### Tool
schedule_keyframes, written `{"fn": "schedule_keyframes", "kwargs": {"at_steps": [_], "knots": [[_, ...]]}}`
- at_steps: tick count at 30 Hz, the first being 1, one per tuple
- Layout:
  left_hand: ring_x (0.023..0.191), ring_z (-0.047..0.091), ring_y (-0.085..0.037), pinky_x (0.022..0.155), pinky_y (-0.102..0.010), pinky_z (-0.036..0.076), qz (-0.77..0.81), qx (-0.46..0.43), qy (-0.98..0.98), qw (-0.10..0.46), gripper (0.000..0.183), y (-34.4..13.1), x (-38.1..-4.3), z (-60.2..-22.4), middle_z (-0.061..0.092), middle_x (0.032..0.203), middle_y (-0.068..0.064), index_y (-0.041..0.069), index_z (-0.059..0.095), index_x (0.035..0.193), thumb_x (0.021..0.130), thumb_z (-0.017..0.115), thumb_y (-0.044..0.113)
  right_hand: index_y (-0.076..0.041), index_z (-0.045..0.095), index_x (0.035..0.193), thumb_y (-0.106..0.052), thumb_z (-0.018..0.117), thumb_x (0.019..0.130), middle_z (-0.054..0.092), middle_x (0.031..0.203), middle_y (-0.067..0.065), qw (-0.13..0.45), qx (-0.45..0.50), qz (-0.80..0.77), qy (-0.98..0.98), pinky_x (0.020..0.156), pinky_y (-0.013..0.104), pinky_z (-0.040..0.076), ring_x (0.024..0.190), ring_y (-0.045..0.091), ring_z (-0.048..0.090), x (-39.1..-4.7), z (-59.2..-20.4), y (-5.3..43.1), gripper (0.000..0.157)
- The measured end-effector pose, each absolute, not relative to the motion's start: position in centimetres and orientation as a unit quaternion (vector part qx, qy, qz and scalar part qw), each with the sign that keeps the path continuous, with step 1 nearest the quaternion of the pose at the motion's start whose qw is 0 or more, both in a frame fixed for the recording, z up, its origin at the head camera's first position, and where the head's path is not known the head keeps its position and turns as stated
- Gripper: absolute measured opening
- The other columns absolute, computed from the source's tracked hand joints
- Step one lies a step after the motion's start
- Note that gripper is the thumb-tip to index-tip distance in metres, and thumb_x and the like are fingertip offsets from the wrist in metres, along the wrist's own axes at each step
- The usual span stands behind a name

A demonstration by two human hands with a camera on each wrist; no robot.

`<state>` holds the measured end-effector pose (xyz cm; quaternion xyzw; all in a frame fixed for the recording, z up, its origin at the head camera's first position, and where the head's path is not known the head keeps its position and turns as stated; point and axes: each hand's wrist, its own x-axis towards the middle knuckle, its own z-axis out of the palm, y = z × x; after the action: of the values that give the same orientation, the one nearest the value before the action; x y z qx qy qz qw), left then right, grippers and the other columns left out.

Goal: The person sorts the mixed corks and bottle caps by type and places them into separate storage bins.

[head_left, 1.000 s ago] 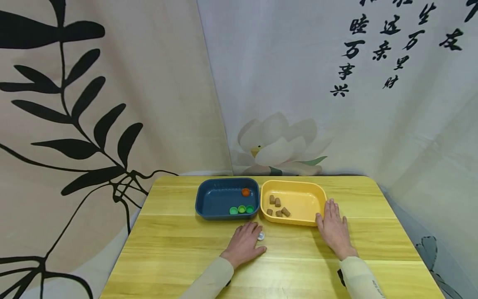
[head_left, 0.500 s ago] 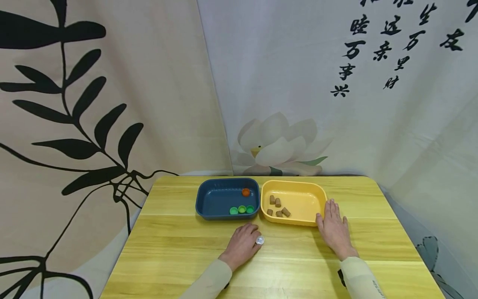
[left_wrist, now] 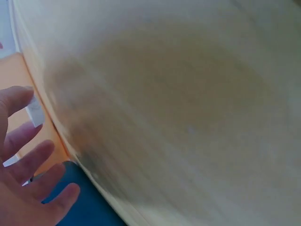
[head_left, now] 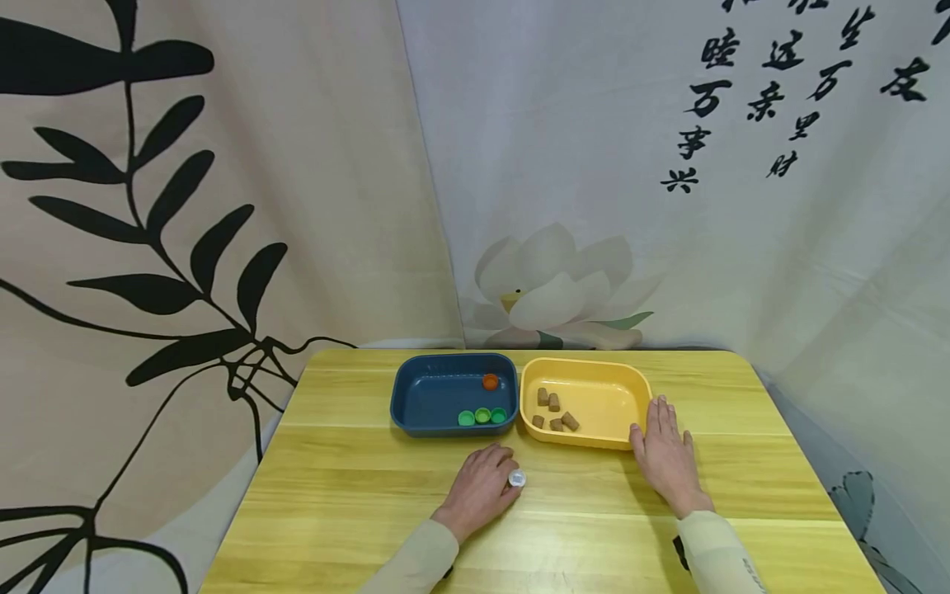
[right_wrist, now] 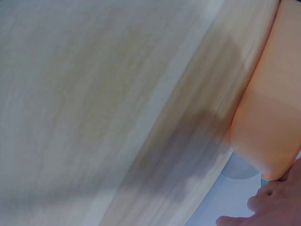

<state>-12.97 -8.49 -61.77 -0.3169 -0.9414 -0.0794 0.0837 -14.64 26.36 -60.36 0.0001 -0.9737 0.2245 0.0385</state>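
My left hand (head_left: 481,488) is low over the table in front of the blue tray (head_left: 426,431). It pinches a white bottle cap (head_left: 517,478) between thumb and index finger; in the left wrist view the same cap (left_wrist: 35,112) shows edge-on, the other fingers spread. Flat beside the right end of the yellow tray (head_left: 616,437) lies my right hand (head_left: 666,462), fingers straight, fingertips and thumb at the rim. In the right wrist view only part of this hand (right_wrist: 280,200) shows, in the lower right corner.
Inside the blue tray are several bottle caps: an orange cap (head_left: 491,381) at the back, green caps (head_left: 482,416) along the front. Several brown cork-like pieces (head_left: 570,421) lie in the left half of the yellow tray. Behind the wooden table (head_left: 579,528) hangs a printed curtain (head_left: 334,165).
The white cap lay beside my left fingers; now thumb and index finger pinch it, and the hand has drawn slightly back. My right hand stays at the yellow tray.
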Motion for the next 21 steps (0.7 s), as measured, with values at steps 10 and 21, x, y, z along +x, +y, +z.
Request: {"fn": "schedule_keyframes", "kwargs": {"at_steps": [10,21], "knots": [[0.134,0.056,-0.026,0.108,-0.048,0.047,-0.140,-0.288,-0.939,0.123,0.032,-9.3,-13.0,-59.7,0.064,0.138,-0.005,0.016,0.072,0.121,0.095,0.074,0.036,0.014,0.011,0.159,-0.035,0.030,0.113,0.008,0.167,0.034,0.033,-0.001,0.222,-0.975,0.111,0.079,0.014,0.153,0.052,0.012,-14.7,-60.4,26.5,0.070],[0.136,0.054,-0.031,0.106,-0.052,0.048,-0.173,-0.234,-0.939,0.184,0.034,-12.1,-15.3,-57.5,0.062,0.139,-0.007,0.014,0.073,0.123,0.093,0.078,0.030,0.014,0.012,0.159,-0.035,0.032,0.113,0.009,0.167,0.034,0.038,0.001,0.220,-0.975,0.112,0.079,0.015,0.153,0.052,0.013,-14.7,-60.4,26.4,0.070]]}}
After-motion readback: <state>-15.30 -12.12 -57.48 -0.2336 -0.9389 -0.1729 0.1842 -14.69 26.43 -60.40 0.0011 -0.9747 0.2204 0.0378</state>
